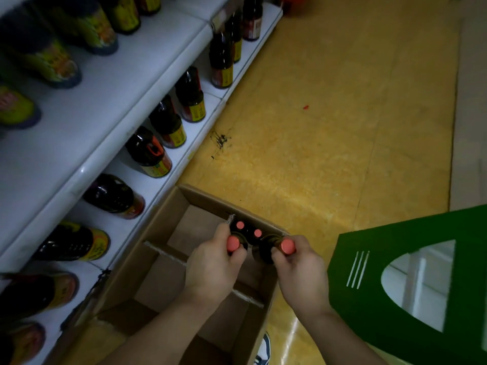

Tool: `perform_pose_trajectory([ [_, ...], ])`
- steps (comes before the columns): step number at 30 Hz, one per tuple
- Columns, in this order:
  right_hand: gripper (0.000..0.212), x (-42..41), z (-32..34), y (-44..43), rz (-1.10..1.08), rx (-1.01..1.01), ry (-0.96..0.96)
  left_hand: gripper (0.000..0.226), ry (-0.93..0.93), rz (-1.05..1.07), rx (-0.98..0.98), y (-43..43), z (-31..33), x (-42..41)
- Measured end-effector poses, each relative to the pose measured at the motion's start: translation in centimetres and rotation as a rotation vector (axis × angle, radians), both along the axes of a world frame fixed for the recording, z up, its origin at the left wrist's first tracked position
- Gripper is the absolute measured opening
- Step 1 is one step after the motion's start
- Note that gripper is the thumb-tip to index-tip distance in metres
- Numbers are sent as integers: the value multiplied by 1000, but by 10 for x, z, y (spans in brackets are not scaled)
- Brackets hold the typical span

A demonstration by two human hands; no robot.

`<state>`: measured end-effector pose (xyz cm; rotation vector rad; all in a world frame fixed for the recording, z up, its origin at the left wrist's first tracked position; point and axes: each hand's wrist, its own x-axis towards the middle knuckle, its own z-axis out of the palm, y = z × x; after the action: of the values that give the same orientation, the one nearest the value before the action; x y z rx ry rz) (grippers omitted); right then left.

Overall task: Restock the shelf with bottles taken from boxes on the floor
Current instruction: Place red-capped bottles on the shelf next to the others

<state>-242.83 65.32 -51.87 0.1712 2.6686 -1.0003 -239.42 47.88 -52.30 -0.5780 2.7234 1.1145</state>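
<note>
An open cardboard box (168,217) with card dividers stands on the floor against the shelf. In its far right corner stand dark bottles with pink caps. My left hand (213,264) grips the neck of one bottle (233,244) under its cap. My right hand (300,267) grips the neck of another bottle (286,246). Two more capped bottles (249,229) stand behind them in the box. The white lower shelf (168,177) holds a row of dark bottles with yellow and red labels (150,152).
An upper white shelf (105,101) carries yellow-labelled bottles. The yellow floor (329,127) stretches to the right. A green cut-out card panel (405,283) hangs close at the right. A shoe (263,349) shows beside the box's near corner.
</note>
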Motion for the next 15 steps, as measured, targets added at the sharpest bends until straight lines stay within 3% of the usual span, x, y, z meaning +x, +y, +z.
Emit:
perform_pose_trajectory([
  [15,17,-19,187,-13,60,-5,68,29,96,62,17,-24,186,0],
])
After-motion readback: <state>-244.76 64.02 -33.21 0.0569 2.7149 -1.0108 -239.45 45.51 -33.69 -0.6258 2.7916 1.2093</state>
